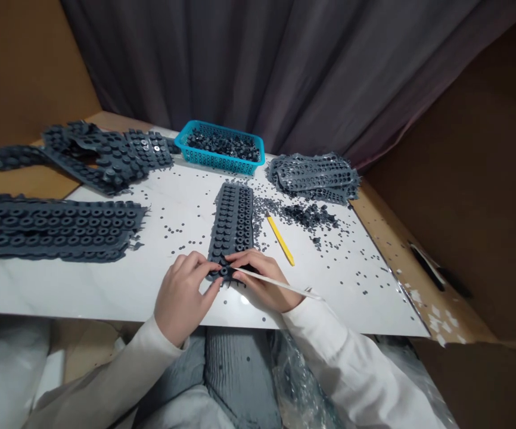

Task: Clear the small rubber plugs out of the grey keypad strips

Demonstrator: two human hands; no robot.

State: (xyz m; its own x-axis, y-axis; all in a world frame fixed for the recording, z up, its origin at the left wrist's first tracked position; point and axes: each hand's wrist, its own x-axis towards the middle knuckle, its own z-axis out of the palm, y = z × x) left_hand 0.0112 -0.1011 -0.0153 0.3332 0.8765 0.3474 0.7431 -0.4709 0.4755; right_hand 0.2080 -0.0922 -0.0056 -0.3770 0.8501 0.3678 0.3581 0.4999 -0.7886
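Observation:
A dark grey moulded rubber sheet (233, 217) with rows of round ring-shaped parts lies lengthwise on the white board. My left hand (186, 292) grips its near left corner between thumb and fingers. In my right hand (264, 280) is a thin white stick (276, 282), closed between the fingers, with its tip at the near end of the sheet. The fingertips of both hands almost meet around one ring part there. Exactly what the fingertips touch is partly hidden.
A blue basket (220, 162) of small dark parts stands at the back. Moulded sheets (314, 176) are stacked right; other sheets (47, 229) lie left. A yellow stick (280, 240) lies near a pile of dark bits (311, 215). A black pen-like tool (426, 266) is far right.

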